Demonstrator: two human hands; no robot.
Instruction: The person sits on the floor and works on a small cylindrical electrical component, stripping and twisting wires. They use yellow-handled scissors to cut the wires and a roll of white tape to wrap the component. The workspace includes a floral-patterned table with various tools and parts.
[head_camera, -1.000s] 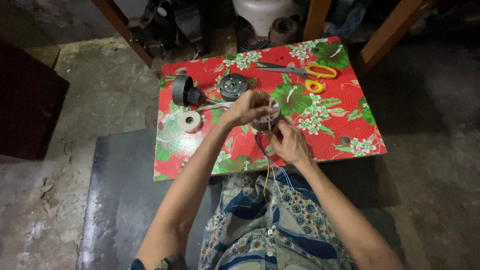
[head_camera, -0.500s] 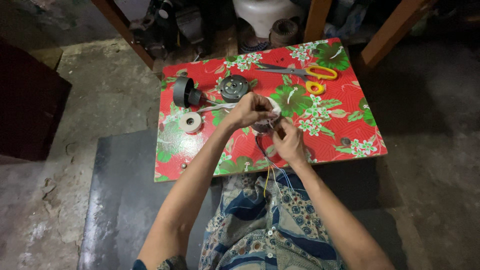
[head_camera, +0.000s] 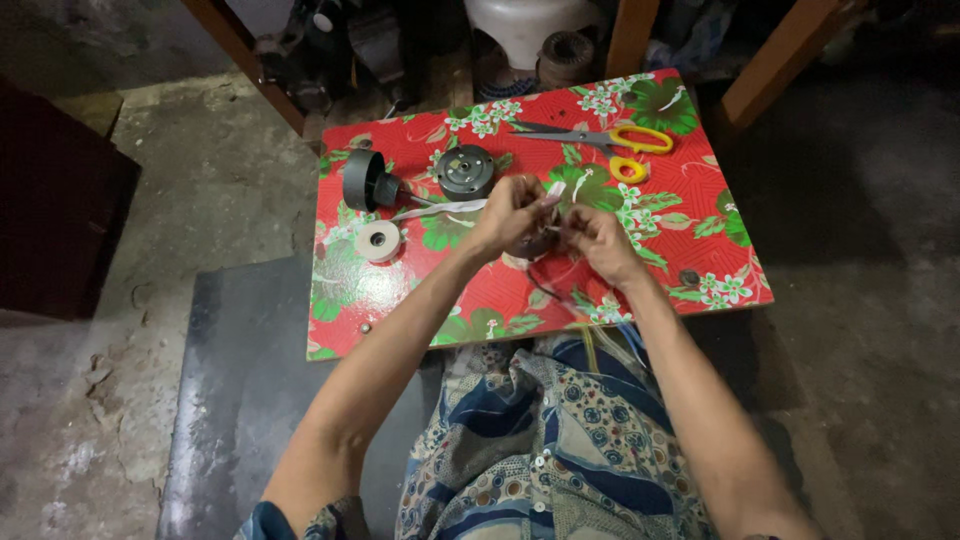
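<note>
My left hand (head_camera: 512, 210) and my right hand (head_camera: 598, 240) meet over the red flowered board (head_camera: 690, 230). Between them they grip a small round dark part (head_camera: 535, 243) with thin wires hanging from it toward my lap. A white strip (head_camera: 440, 209) runs from my left hand out to the left, and its end shows by my left fingers. The fingers of both hands are curled tight on the part and the strip. Most of the part is hidden by my hands.
On the board lie a roll of white tape (head_camera: 378, 241), a dark cylindrical housing (head_camera: 366, 180), a round grey motor piece (head_camera: 465, 171) and yellow-handled scissors (head_camera: 610, 140). Wooden legs (head_camera: 780, 70) and a white pot (head_camera: 525, 25) stand behind. A grey slab (head_camera: 230, 400) lies at the left.
Both hands have stayed over the middle of the board. The fingers shifted slightly around the small part and the white strip.
</note>
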